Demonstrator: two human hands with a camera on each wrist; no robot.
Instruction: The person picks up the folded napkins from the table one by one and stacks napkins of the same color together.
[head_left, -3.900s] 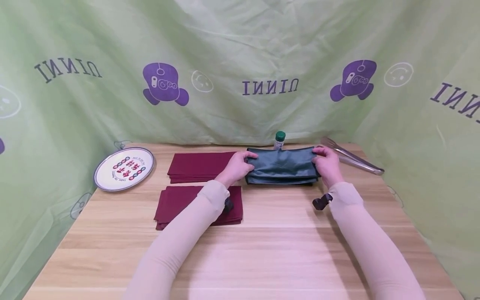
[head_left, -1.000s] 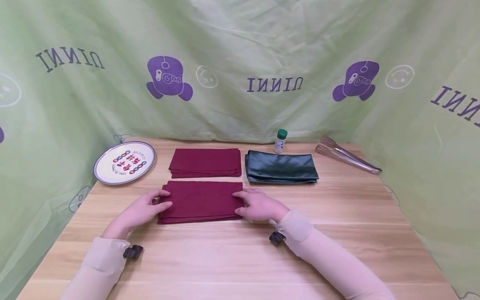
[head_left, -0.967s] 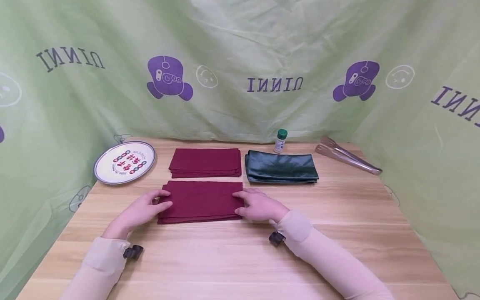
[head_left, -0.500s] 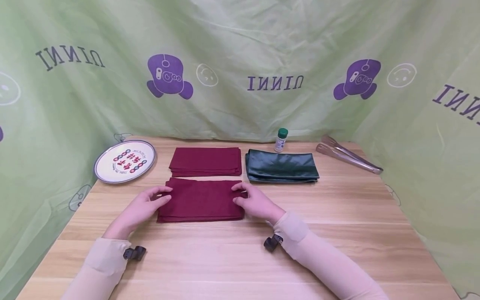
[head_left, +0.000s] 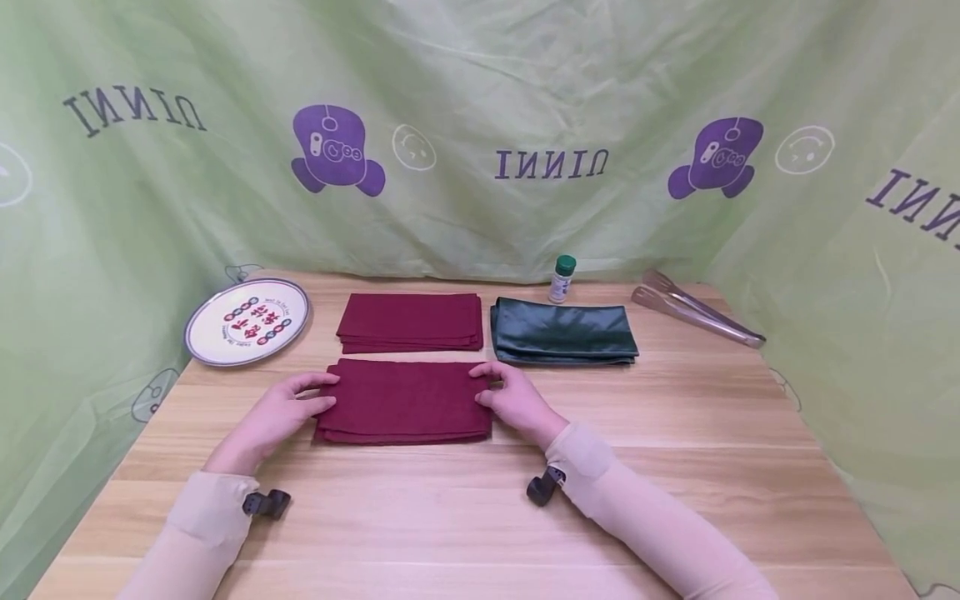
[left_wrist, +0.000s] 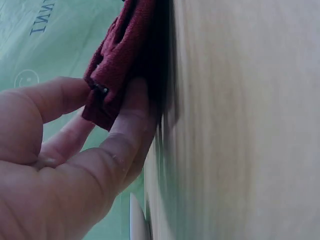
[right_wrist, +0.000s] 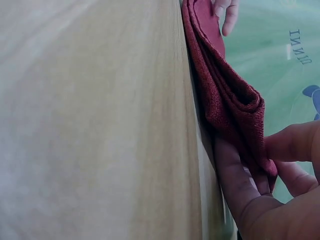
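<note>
A folded burgundy cloth (head_left: 408, 402) lies on the near left part of the table, its ends raised a little off the wood. My left hand (head_left: 281, 417) pinches its left end; in the left wrist view the thumb is on one face and fingers (left_wrist: 131, 117) reach underneath. At the right end, my right hand (head_left: 521, 407) pinches the layers the same way, with fingers (right_wrist: 235, 175) under the fold in the right wrist view. Directly behind lies a second folded burgundy cloth (head_left: 411, 321). Beside that one is a folded dark green, shiny cloth (head_left: 566, 331).
An oval white plate (head_left: 247, 329) with a blue rim stands at the back left. A small green-capped shaker bottle (head_left: 561, 280) is behind the green cloth. Metal tongs (head_left: 697, 312) lie at the back right. A green printed curtain (head_left: 480, 217) surrounds the wooden table (head_left: 420, 525).
Both hands have moved from the green cloth's ends to the near burgundy cloth. Over the last second the fingers have slipped under its ends, and it has shifted slightly.
</note>
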